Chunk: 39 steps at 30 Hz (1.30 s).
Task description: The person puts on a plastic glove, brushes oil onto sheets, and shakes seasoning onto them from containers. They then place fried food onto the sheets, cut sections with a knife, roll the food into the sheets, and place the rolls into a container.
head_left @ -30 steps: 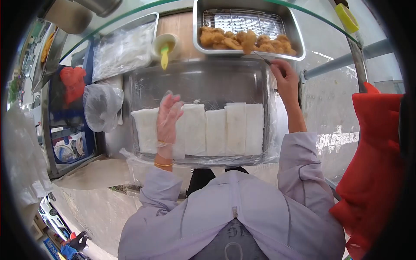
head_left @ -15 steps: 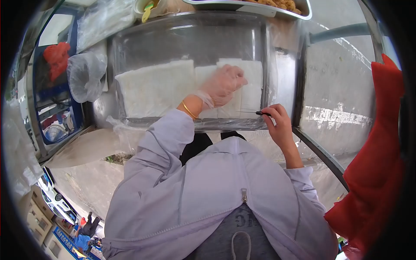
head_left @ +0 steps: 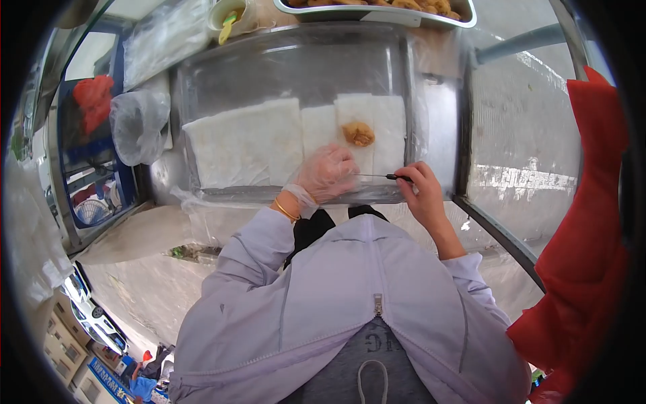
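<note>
My right hand [head_left: 425,195] pinches the black handle of a thin metal skewer [head_left: 377,176] that points left over the lower edge of a metal tray [head_left: 282,57]. My left hand [head_left: 328,174], in a clear plastic glove, has its fingers curled together at the skewer's tip; whether it grips the tip is hard to make out. Just above it a golden fried piece [head_left: 359,134] lies on the white sheets [head_left: 245,145] that line the tray's lower half.
A second tray [head_left: 377,13] with several fried pieces stands at the top. Left of it are a cup [head_left: 232,17] with a yellow-green brush [head_left: 227,30] and clear plastic bags [head_left: 140,128]. Red cloth [head_left: 572,269] hangs at the right. A distant person [head_left: 142,385] shows lower left.
The view has tilted down. My right hand has come down from the fried pieces with the skewer. My left hand has moved right, then down and left, uncovering one fried piece on the sheets.
</note>
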Available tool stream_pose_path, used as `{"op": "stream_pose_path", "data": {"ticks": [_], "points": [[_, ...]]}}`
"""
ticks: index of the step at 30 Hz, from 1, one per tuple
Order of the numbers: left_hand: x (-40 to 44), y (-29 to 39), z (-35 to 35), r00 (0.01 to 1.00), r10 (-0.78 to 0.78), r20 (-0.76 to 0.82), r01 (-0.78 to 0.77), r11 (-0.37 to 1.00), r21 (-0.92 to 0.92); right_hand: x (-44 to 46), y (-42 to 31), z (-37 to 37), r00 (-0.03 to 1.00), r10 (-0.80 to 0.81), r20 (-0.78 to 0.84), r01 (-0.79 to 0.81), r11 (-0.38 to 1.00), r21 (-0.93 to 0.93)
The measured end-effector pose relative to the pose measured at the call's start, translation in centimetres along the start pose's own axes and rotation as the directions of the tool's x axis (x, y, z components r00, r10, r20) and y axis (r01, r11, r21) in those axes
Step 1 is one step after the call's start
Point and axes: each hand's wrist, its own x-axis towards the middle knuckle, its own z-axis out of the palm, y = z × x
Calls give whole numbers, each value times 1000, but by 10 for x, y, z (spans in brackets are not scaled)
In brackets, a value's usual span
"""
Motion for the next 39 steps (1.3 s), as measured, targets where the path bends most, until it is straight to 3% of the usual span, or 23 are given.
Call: {"op": "stream_pose_path", "data": {"ticks": [8, 10, 11, 14, 16, 17, 18, 20, 22, 26, 28, 29, 31, 32, 34, 35, 37, 38, 39], "points": [[11, -7, 10, 997, -48, -63, 53, 995, 80, 9, 2, -14, 1000, -1, 1, 1, 1000, -2], [26, -7, -1, 990, -62, -126, 55, 997, -62, 11, 3, -29, 979, 143, -147, -141, 990, 21], [38, -8, -8, 990, -61, -129, 54, 997, -60, 14, 4, -32, 980, 100, -174, -100, 995, 10], [80, -28, -21, 982, 16, -187, -15, 1000, 7, 34, -6, -27, 970, -4, -242, 14, 999, 38], [100, -51, -17, 965, -191, -180, 222, 960, 168, 46, -21, -20, 972, -6, -236, 7, 1000, 5], [100, -52, -17, 966, -185, -183, 217, 960, 175, 50, -23, -17, 974, -57, -218, 27, 990, -140], [99, -45, -20, 970, -143, -196, 198, 935, 294, 55, -23, -16, 976, -106, -192, 49, 958, -281], [91, -33, -24, 975, -86, -205, 167, 892, 419, 57, -22, -16, 978, -89, -187, 38, 964, -262], [71, -25, -20, 979, 184, 85, -202, 896, 395, 53, -16, -19, 987, -51, -154, 13, 972, -236], [65, -35, -3, 997, 81, 4, -78, 938, 339, 54, -18, -30, 970, 93, -226, -111, 991, -72], [74, -36, -2, 992, -127, -13, 127, 992, -2, 61, -22, -30, 956, 75, -283, -93, 994, -50], [77, -39, -5, 992, -124, -11, 124, 992, -3, 65, -23, -29, 960, -5, -279, -33, 991, -130], [83, -37, -19, 951, -278, 132, 273, 960, 57, 70, -30, -29, 965, -138, -225, 62, 947, -315], [83, -37, -24, 952, -276, 133, 270, 961, 59, 71, -30, -28, 964, -139, -227, 62, 947, -315], [79, -33, -29, 989, 105, -104, -67, 945, 320, 73, -30, -27, 966, -146, -213, 67, 939, -339], [77, -32, -27, 989, 108, -102, -70, 944, 322, 73, -29, -27, 965, -146, -216, 66, 939, -338], [69, -35, -19, 967, 255, 5, -246, 928, 281, 72, -27, -27, 970, -153, -189, 78, 932, -353], [69, -39, -16, 966, 257, 8, -249, 927, 282, 71, -27, -27, 969, -153, -193, 77, 933, -351], [72, -39, -16, 1000, 2, -22, 1, 992, 129, 71, -27, -26, 967, -112, -230, 34, 947, -320]]}}
